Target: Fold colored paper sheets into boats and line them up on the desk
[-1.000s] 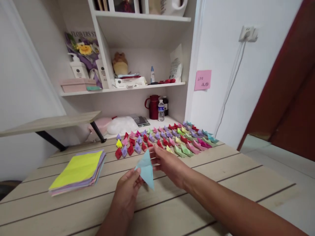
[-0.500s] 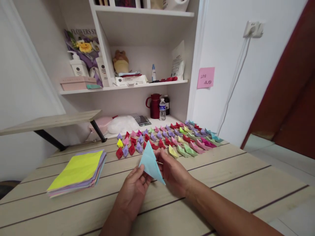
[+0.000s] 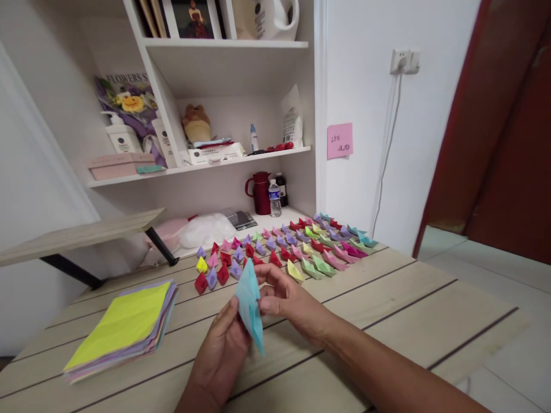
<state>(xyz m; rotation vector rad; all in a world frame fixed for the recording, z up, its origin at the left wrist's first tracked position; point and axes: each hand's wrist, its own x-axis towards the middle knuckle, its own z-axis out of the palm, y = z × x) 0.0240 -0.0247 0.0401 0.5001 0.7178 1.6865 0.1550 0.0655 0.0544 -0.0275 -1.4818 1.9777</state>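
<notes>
Pinching the folded blue paper (image 3: 248, 299) between thumb and fingers, the left hand (image 3: 224, 347) holds it above the table (image 3: 387, 315), near the paper boats (image 3: 287, 256). The right hand (image 3: 286, 295) curls at its edge; whether gripping, I cannot tell.

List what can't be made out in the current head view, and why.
Head view:
- Left hand: fingertips beyond the thumb, hidden behind the blue paper
- Dark bottle: left side, hidden by the clear bottle
- White jug: top, cut off by the upper picture edge
- Pink note: lower writing, too small to read
</notes>
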